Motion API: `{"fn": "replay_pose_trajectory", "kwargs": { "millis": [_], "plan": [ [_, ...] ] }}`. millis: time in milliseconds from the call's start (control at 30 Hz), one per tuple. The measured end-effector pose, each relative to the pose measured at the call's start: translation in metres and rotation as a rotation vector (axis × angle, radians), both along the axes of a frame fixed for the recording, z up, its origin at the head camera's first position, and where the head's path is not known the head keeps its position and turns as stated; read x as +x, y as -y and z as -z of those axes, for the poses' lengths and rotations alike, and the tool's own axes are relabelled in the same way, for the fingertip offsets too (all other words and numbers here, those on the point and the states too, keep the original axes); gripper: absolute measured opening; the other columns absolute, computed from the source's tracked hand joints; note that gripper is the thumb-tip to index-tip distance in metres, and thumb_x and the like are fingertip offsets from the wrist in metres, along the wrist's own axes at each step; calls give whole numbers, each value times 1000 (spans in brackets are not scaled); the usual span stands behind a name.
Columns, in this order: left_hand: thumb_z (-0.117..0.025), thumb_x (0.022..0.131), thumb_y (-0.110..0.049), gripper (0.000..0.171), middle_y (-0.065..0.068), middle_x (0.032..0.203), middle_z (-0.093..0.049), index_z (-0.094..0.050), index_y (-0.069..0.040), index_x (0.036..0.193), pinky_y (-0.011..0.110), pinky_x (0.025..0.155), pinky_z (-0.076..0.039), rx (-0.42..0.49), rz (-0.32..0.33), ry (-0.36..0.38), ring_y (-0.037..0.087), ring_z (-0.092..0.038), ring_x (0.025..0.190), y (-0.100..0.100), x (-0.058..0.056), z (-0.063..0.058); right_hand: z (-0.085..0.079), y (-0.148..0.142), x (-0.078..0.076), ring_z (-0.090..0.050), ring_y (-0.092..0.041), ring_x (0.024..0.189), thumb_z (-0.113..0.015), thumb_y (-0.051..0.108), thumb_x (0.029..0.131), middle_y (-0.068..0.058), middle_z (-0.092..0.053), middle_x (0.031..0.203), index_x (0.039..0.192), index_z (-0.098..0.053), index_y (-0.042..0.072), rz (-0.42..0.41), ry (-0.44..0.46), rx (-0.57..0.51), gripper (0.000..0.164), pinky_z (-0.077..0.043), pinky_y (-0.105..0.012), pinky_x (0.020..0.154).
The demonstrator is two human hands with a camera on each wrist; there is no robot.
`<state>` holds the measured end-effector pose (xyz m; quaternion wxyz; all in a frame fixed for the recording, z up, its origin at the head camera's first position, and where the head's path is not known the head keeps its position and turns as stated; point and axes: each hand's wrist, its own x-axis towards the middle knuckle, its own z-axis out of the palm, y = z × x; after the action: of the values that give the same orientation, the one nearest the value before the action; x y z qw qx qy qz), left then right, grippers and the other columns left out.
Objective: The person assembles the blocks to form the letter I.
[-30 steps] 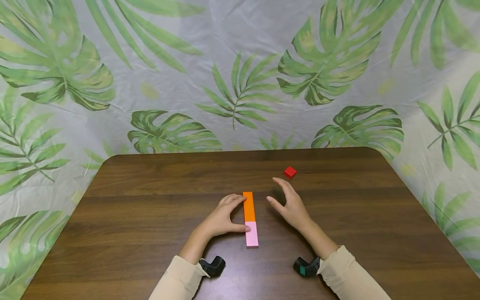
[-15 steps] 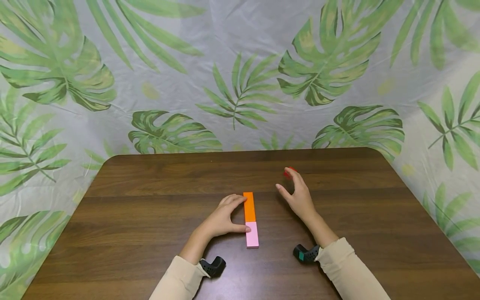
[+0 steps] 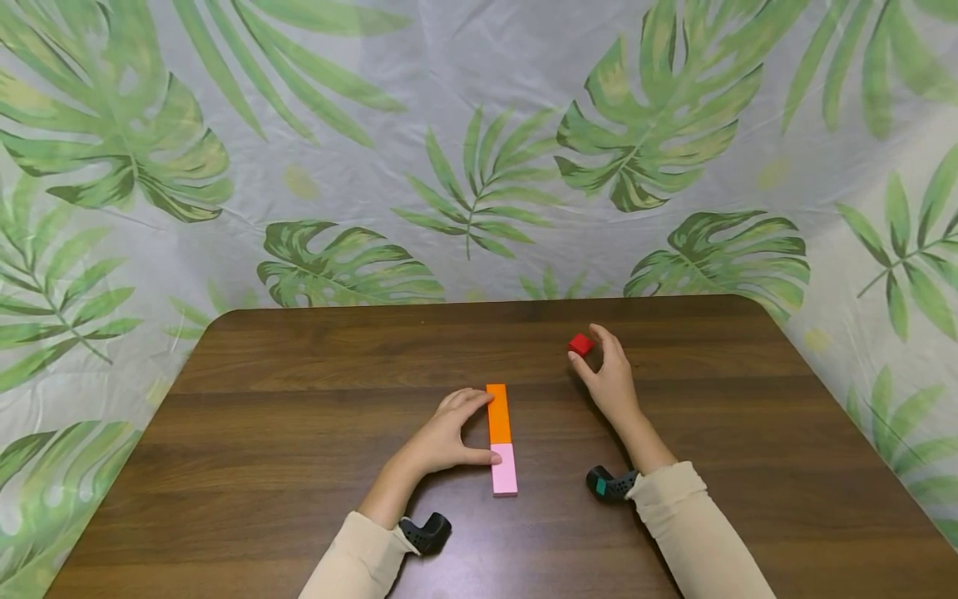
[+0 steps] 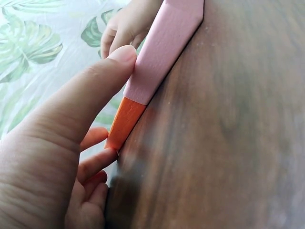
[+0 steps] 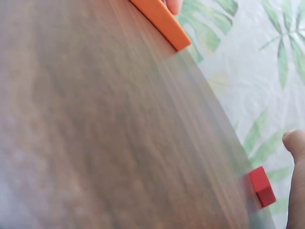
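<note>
A long orange block [image 3: 500,423] and a shorter pink block [image 3: 505,480] lie end to end on the table, forming one straight strip. My left hand [image 3: 443,434] rests along the strip's left side, its thumb touching the pink block and a fingertip touching the orange one. In the left wrist view, that thumb lies against the pink block [image 4: 164,50] while the other fingers reach the orange block's far end [image 4: 125,119]. Farther back, a small red block [image 3: 580,344] sits between the spread thumb and forefinger of my right hand [image 3: 615,384]. A gap shows between thumb and red block [image 5: 262,187] in the right wrist view.
The brown wooden table [image 3: 299,366] has its back edge a short way behind the red block. A leaf-printed cloth [image 3: 479,150] hangs beyond it. Each wrist carries a black device [image 3: 427,534] at the sleeve's end.
My right hand has moved away from me and to the right, from short of the red block to around it. My left hand and the orange and pink blocks have stayed put.
</note>
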<state>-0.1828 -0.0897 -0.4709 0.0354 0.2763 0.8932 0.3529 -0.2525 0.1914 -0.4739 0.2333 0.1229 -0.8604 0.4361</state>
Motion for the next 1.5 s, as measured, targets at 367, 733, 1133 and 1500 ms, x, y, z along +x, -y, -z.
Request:
{"fn": "replay_pose_trajectory", "kwargs": {
  "millis": [367, 733, 1133, 1500],
  "plan": [
    [-77, 63, -46, 86, 3, 134, -38, -42, -13, 135, 41, 102, -23, 3, -1, 6, 20, -22, 129, 0, 0, 0, 5, -5, -6, -45, -40, 109, -66, 20, 82, -26, -46, 119, 126, -40, -7, 34, 42, 23, 58, -35, -52, 90],
    [-77, 63, -45, 86, 2, 134, -39, -42, -13, 134, 40, 102, -24, 4, -4, 6, 19, -22, 129, 0, 0, 1, 5, -5, -9, -45, -39, 106, -65, 13, 83, -27, -47, 116, 123, -42, -11, 51, 127, 54, 51, -34, -50, 90],
    [-77, 64, -45, 84, 5, 132, -40, -43, -11, 133, 44, 102, -23, 30, 13, -19, 25, -23, 129, 1, 0, 0, 2, -5, -12, -46, -35, 104, -61, 7, 85, -24, -49, 114, 122, -45, -8, 64, 201, 78, 43, -36, -46, 88],
    [-77, 64, -45, 84, 5, 133, -40, -43, -11, 133, 43, 102, -23, 22, 12, -13, 25, -23, 129, 0, 1, -2, 0, -3, -10, -47, -33, 100, -61, 9, 85, -22, -50, 112, 120, -50, -6, 75, 175, 75, 40, -39, -45, 84]
  ]
}}
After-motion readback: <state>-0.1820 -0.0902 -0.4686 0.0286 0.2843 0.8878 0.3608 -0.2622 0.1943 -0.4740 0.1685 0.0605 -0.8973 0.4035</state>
